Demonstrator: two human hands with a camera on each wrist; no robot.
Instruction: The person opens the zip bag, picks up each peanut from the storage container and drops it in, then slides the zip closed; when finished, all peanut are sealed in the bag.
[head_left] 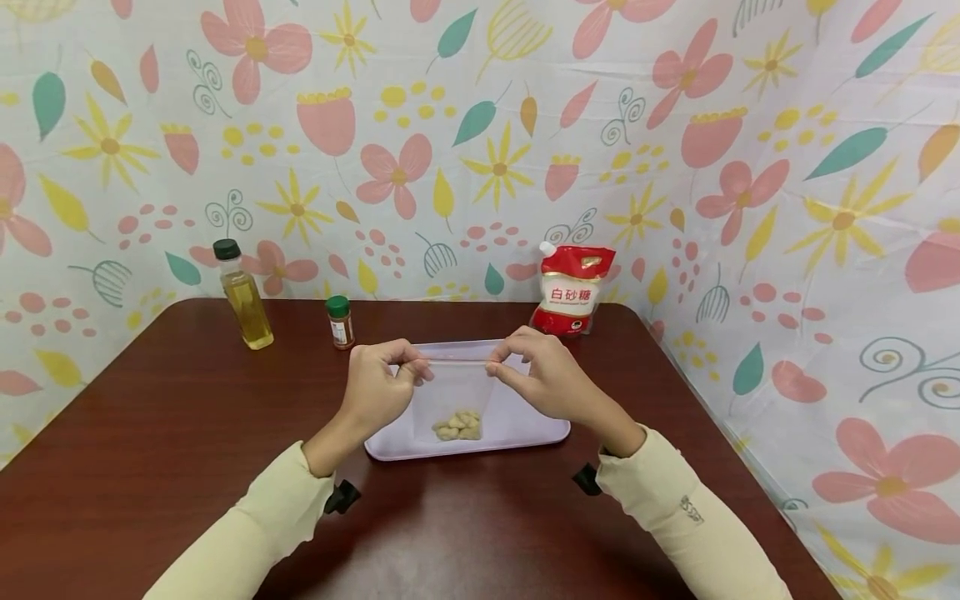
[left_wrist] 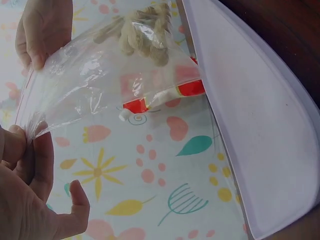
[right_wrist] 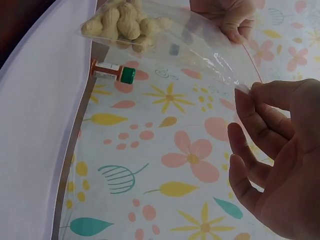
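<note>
A clear zip bag point(head_left: 450, 390) hangs upright between both hands, its top edge stretched level. Peanuts in their shells point(right_wrist: 122, 22) lie gathered at the bottom of the bag. My left hand point(head_left: 380, 385) pinches one top corner between thumb and fingers; in the left wrist view the plastic bunches at those fingertips point(left_wrist: 17, 137). The opposite top corner is pinched by my right hand point(head_left: 543, 375), with its other fingers loosely bent in the right wrist view. Under the bag is a pale lilac tray point(head_left: 525, 429). Whether the seal is closed, I cannot tell.
An oil bottle point(head_left: 249, 304) and a green-capped spice jar point(head_left: 340, 322) stand at the back left of the brown table point(head_left: 187, 417). Behind the right hand stands a red and white sugar pouch point(head_left: 572, 292). Flower-patterned cloth point(head_left: 480, 167) hangs behind and at the right.
</note>
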